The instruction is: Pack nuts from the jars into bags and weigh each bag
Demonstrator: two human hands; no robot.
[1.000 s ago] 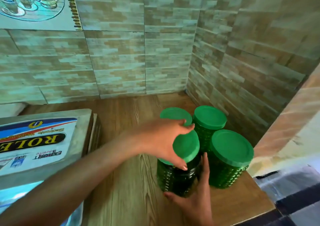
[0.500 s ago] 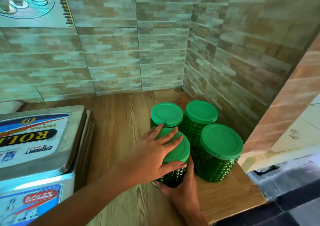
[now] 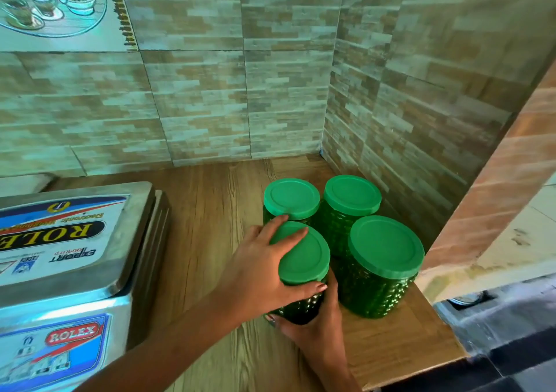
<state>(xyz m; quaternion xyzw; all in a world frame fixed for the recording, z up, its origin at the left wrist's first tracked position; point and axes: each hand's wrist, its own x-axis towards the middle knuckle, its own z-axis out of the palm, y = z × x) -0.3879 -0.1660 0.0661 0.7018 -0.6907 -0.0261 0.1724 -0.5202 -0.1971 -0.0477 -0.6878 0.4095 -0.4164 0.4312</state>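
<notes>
Your left grip [image 3: 264, 268] closed around the flat green plastic lid [image 3: 304, 256] of the nearest dark green knobbed jar [image 3: 298, 310] on the wooden tabletop [image 3: 210, 211]; your right grip [image 3: 316, 328] clasped its body. With no bags in view, packing and weighing seemingly lay ahead.

All the lettering sits on the weighing scale [image 3: 129, 274] at the left, where a red badge [image 3: 73, 330] on the front panel reads "ROLEX". The sticker [image 3: 60, 232] on its top plate, upside down from here, shows big yellow "ROLE" cut off at the edge, "EXPORT Quality", and small script that looks like "Electronic Weighing".
</notes>
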